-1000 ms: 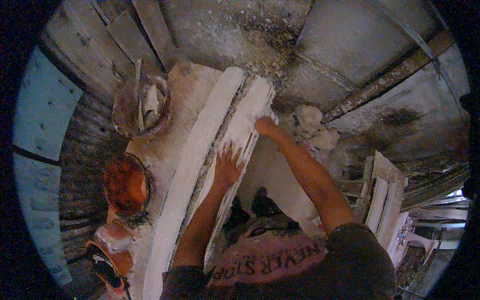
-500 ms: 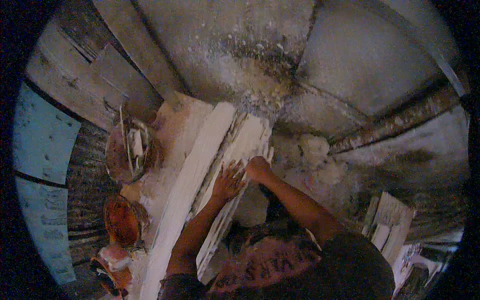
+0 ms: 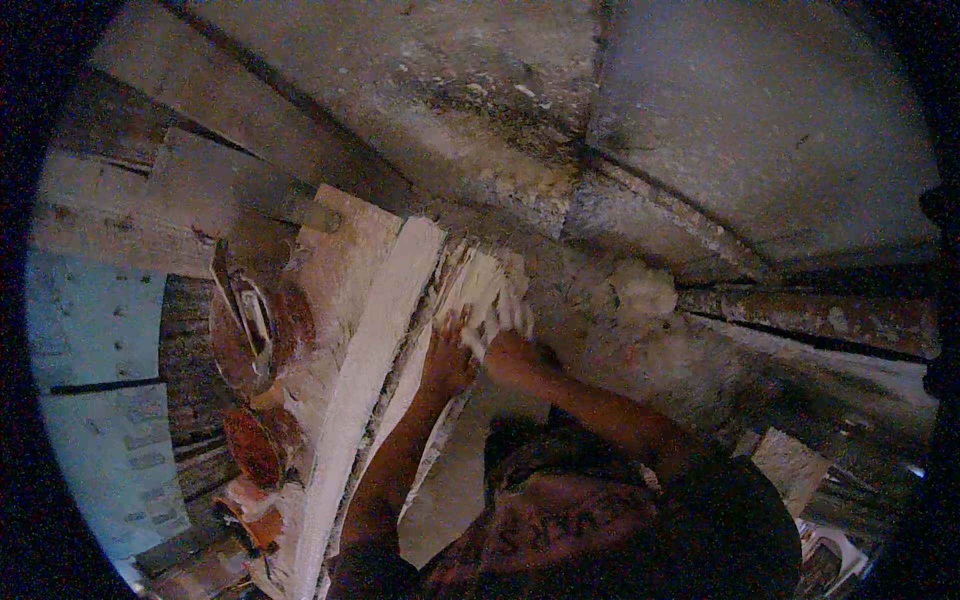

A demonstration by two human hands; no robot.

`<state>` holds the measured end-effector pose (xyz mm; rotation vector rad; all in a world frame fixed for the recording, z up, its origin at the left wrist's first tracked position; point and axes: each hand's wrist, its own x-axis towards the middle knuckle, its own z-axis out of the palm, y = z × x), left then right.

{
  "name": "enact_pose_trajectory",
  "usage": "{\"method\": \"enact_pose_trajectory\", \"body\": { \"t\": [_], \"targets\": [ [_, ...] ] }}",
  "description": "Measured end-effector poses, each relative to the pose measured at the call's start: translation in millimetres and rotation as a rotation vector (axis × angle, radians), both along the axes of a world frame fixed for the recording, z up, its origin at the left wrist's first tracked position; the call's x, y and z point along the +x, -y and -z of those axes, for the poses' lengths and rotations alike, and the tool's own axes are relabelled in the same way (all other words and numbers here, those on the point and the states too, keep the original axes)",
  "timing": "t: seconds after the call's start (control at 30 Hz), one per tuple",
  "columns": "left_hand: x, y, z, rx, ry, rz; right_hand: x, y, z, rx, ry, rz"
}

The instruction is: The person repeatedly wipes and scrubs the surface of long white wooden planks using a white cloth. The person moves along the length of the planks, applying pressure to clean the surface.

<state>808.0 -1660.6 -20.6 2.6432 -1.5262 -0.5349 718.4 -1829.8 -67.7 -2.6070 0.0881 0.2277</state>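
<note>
Both of my hands rest on a pale, ragged, layered slab (image 3: 470, 285) that lies on a wooden bench. My left hand (image 3: 453, 350) is flat on its surface, fingers spread and nothing gripped. Close beside it, my right hand (image 3: 508, 340) touches the slab near its right edge, its whitened fingers stretched out and slightly blurred. A long pale strip (image 3: 375, 370) runs alongside on the left, with a dark crumbly gap between it and the slab. Part of the slab is hidden under my hands and left forearm.
Along the bench (image 3: 345, 235) at left sit a round pan (image 3: 235, 335) with a stick-like piece across it and an orange-brown bowl (image 3: 252, 445). A stained wall (image 3: 480, 120) stands ahead. A pale block (image 3: 790, 465) is at the lower right.
My right hand has gone from a closed fist at the slab's edge to stretched fingers on it. Both hands have come closer together, and the view has turned a little.
</note>
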Motion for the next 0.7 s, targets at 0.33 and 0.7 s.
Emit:
{"method": "enact_pose_trajectory", "body": {
  "t": [0.33,0.7],
  "targets": [
    [65,111,-9,-0.009,0.136,-0.129,70,66,18,0.024,-0.121,0.284],
    [98,182,12,-0.103,-0.335,-0.318,112,143,69,1.224,-0.188,0.929]
  ]
}}
